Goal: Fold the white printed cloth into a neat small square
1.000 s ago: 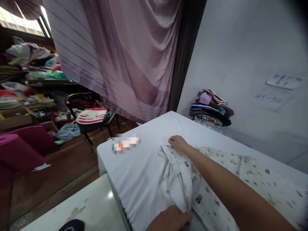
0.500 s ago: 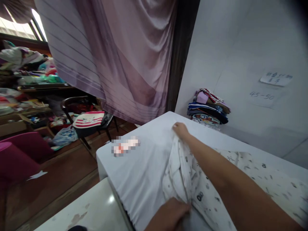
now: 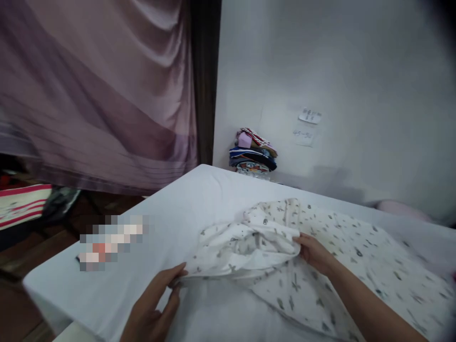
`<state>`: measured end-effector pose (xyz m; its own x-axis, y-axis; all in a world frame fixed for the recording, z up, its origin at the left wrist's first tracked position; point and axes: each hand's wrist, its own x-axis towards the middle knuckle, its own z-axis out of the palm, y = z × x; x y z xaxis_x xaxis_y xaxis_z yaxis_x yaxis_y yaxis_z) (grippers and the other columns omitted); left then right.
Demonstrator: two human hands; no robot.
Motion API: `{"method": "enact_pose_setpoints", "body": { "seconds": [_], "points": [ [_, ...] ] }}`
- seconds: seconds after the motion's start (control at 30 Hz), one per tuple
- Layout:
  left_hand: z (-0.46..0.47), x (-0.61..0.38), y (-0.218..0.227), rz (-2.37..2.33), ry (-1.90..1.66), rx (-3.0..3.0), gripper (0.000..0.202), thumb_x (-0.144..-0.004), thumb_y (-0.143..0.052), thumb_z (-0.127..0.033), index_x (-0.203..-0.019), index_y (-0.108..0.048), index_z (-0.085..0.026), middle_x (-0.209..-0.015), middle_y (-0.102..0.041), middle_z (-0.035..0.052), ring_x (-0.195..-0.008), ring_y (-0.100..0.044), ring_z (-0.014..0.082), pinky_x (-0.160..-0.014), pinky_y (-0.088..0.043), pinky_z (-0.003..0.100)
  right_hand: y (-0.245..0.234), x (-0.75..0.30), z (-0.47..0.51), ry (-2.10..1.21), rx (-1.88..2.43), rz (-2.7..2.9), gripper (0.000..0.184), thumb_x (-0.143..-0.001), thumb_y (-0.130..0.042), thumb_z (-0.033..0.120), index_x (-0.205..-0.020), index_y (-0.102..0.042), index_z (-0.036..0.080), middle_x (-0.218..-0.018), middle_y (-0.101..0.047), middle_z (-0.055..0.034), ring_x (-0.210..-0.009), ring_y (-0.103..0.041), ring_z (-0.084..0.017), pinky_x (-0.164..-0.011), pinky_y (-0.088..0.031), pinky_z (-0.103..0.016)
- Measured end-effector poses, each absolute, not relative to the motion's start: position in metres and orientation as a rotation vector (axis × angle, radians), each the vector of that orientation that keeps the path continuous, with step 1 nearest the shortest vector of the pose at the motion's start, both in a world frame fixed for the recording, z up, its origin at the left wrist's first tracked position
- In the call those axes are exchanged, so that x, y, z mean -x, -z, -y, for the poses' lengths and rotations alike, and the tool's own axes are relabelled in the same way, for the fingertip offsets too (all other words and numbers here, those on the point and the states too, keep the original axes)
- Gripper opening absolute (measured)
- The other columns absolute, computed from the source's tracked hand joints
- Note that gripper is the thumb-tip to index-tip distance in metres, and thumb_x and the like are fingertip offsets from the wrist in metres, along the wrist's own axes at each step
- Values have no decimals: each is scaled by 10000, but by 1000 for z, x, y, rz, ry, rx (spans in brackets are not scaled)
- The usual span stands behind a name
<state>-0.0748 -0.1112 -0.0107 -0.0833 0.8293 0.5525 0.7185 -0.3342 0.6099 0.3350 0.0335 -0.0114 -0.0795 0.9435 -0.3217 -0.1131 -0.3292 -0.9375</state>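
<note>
A white printed cloth [image 3: 331, 232] with small dark motifs lies over the right half of the white-covered bed [image 3: 174, 209]. Its near left part is bunched into loose folds, so I cannot tell whether it is a garment or a sheet. My left hand [image 3: 155, 301] pinches the left end of the cloth's edge between thumb and fingers, low over the bed. With its fingertips closed, my right hand [image 3: 315, 254] grips a fold farther right. The edge stretches between the two hands, and a flap hangs toward me below the right one.
A stack of folded clothes [image 3: 252, 152] rests at the bed's far side by the wall. Paper notes [image 3: 308, 126] are stuck on the wall. A blurred-out item [image 3: 110, 242] lies on the bed at left. A purple curtain [image 3: 142, 95] hangs behind; a striped cloth [image 3: 24, 204] is at far left.
My view has swung right. My right hand has come back from the far part of the bed, and the gathered cloth is now spread between both hands. My left hand has shifted left along it.
</note>
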Motion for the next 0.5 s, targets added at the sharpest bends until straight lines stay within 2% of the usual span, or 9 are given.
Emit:
{"method": "enact_pose_setpoints", "body": {
  "seconds": [0.17,0.27,0.37,0.43,0.5],
  "points": [
    [109,80,8,-1826,-1257,-2004,336,-785,-533,-379,-1106,-576,-288,-999,-690,8,-841,-671,177,-433,-491,147,13,-345,-3,-1626,1219,1068,396,-794,-611,329,-1161,-546,193,-1091,-632,-97,-885,-632,-190,-711,-533,-282],
    [112,81,7,-1872,-1218,-1970,349,-769,-538,-411,-1096,-579,-295,-1013,-687,3,-878,-664,186,-395,-467,138,0,-350,-6,-1610,1169,1090,532,-798,-568,292,-1308,-429,233,-1203,-579,-93,-948,-622,-217,-734,-549,-337],
    [115,80,5,-1919,-1223,-1928,364,-754,-542,-427,-1089,-585,-292,-1007,-688,4,-893,-661,193,-405,-472,138,-7,-353,-14,-1583,1185,1154,658,-776,-542,256,-1394,-317,257,-1228,-564,-81,-928,-627,-218,-717,-561,-361],
    [116,77,1,-1951,-1236,-1882,381,-749,-539,-431,-1100,-582,-289,-1002,-689,6,-885,-662,193,-390,-462,137,-8,-351,-18,-1534,1223,1302,668,-768,-551,260,-1398,-328,271,-1215,-575,-67,-894,-631,-205,-703,-563,-346],
    [117,73,-4,-1978,-1257,-1849,389,-741,-534,-430,-1099,-584,-285,-1004,-689,7,-882,-663,193,-363,-441,134,-8,-347,-20,-1453,1248,1491,608,-758,-571,275,-1348,-425,285,-1177,-601,-47,-830,-634,-181,-663,-559,-310]
  ]
}}
